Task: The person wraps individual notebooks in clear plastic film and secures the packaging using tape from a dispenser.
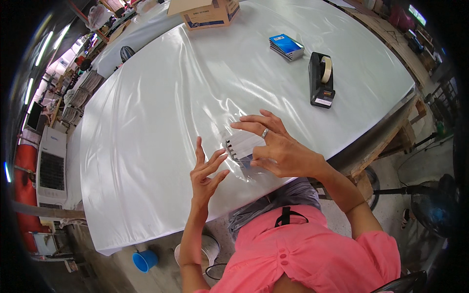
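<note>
Between my hands a small notepad (242, 145) with a row of dark binding loops along its left edge lies on the table, with shiny clear plastic film (243, 172) about it. My left hand (207, 171) is open beside the pad's left edge, fingers spread and fingertips close to the film. My right hand (281, 146), a ring on one finger, covers the pad's right side. Its thumb and forefinger pinch at the near right of the film while other fingers stretch over the far edge. What lies under the right palm is hidden.
A stack of blue-covered notebooks (286, 46) and a black tape dispenser (321, 80) stand at the far right of the white-sheeted table (141, 146). An open cardboard box (210, 14) is at the back. A blue bucket (145, 261) stands below the near left edge.
</note>
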Tool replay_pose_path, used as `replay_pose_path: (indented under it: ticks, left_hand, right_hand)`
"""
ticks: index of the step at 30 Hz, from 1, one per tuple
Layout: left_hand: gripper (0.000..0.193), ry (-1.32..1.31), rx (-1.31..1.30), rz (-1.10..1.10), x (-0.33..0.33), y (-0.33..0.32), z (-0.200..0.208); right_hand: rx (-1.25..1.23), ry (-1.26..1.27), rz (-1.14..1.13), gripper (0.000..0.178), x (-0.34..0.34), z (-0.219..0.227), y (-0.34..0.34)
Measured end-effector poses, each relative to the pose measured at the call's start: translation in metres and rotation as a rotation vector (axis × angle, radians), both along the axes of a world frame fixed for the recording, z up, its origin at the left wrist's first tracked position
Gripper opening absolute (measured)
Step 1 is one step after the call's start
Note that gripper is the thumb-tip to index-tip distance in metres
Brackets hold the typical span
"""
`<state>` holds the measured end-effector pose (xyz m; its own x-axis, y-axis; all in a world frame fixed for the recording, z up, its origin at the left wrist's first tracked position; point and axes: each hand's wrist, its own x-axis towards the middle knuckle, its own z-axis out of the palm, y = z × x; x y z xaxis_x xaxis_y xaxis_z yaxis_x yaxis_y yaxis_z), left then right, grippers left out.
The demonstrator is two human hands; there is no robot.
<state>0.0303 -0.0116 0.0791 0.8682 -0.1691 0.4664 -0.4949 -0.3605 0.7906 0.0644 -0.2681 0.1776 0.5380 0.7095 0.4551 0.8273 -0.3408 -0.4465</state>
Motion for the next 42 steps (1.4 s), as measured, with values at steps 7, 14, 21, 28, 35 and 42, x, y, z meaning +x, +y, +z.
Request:
replay_pose_path:
  ticks: [7,14,21,28,35,42]
  left_hand:
    - [0.049,-0.167,0.49,-0.111,0.029,-0.007,0.031]
    - [0.055,-0.106,0.548,-0.233,0.04,-0.019,0.042]
    - [0.063,-0.024,0.402,-0.229,0.035,-0.017,0.031]
    - [0.059,-0.176,0.525,-0.051,0.026,-0.031,0.03]
    - [0.039,-0.215,0.438,0.144,0.017,-0.047,0.02]
    - [0.032,-0.085,0.191,0.194,0.015,-0.059,0.03]
  right_hand:
    - [0.043,0.021,0.028,0.013,0.004,0.009,-0.013]
    - [0.37,0.388,-0.047,0.041,0.04,-0.015,-0.062]
    - [0.409,0.55,0.036,0.047,0.039,-0.087,-0.026]
    - [0.517,0.524,0.039,0.029,0.035,-0.09,-0.015]
    - [0.509,0.527,-0.036,0.017,0.031,-0.083,-0.014]
    - [0.473,0.53,-0.095,0.013,0.029,-0.068,-0.009]
